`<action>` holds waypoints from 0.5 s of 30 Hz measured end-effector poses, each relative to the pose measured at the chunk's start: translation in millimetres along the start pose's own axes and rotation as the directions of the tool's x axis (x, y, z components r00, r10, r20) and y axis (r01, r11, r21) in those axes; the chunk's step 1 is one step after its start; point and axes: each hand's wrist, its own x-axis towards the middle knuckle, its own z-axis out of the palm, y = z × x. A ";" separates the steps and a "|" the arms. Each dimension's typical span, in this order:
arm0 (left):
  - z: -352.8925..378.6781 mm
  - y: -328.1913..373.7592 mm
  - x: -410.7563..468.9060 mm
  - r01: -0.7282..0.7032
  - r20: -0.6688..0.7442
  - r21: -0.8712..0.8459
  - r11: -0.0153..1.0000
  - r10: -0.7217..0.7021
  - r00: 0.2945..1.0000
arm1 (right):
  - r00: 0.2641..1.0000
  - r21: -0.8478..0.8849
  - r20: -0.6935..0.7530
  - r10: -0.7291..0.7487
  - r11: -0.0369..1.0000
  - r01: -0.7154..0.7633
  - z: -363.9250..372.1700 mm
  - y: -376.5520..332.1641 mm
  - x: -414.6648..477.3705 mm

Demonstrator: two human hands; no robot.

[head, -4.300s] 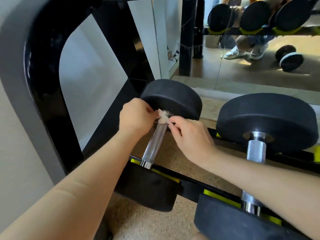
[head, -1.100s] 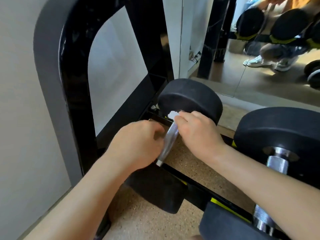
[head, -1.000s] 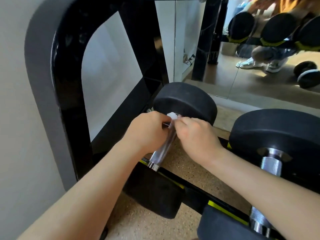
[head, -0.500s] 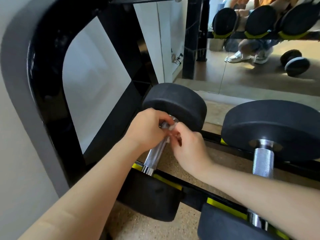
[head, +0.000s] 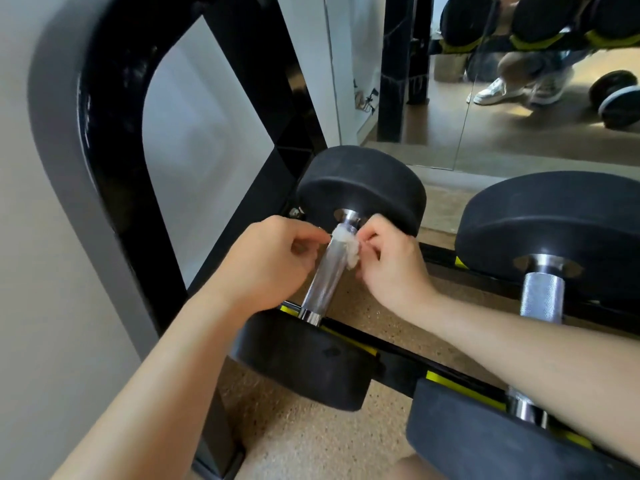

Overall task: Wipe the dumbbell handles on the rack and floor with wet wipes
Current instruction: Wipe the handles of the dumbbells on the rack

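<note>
A black dumbbell with a knurled steel handle point(head: 323, 282) lies across the lowest rails of the rack point(head: 398, 358). A small crumpled white wet wipe point(head: 346, 245) is draped over the far end of that handle, just below the far weight head point(head: 362, 187). My left hand point(head: 266, 265) pinches the wipe's left end and my right hand point(head: 391, 265) pinches its right end, one on each side of the handle. A second, larger dumbbell point(head: 542, 292) lies on the rails to the right, its handle partly hidden behind my right forearm.
The rack's black curved end frame point(head: 104, 174) stands close on the left against a pale wall. A mirror point(head: 519, 98) behind the rack reflects more dumbbells, a floor dumbbell and a crouching person's shoes. Speckled cork floor point(head: 294, 427) lies below.
Both hands have drawn apart slightly, so the wipe now shows stretched over the far end of the handle. The camera has shifted a little; the dumbbell has not moved.
</note>
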 end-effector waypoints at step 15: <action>5.6 -11.2 -7.6 0.243 0.077 0.010 0.970 -0.244 0.967 | 0.767 -0.241 0.501 -0.400 0.787 0.568 1.7 -40.3 -4.9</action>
